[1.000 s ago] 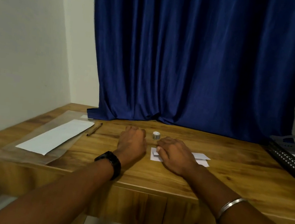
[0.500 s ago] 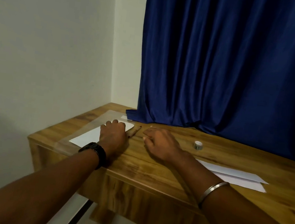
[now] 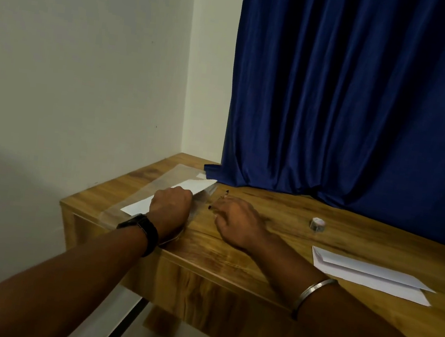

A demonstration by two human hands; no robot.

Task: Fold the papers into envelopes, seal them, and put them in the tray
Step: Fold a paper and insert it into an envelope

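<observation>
A: Where to look for the next paper?

B: Shows a flat white paper sheet [image 3: 191,189] inside a clear plastic sleeve [image 3: 176,173], at the far left corner of a brown wooden table [image 3: 276,242]. Runs lengthwise from near left to far right.

A: And the hands?

B: Puts the left hand [image 3: 170,204] on the sheet's middle, knuckles up, fingers curled under; cannot tell whether gripping or only pressing. Sets the right hand [image 3: 237,220] just right of the sleeve, palm down, fingers relaxed, grasping nothing, beside a thin dark pencil [image 3: 219,200].

A: Anything else?

B: Leaves a folded white paper envelope [image 3: 370,274] at the near right, with a small grey tape roll [image 3: 317,224] beyond it. Shows no tray. Probably calls for drawing the sheet out along its length, with the left hand closest.
</observation>
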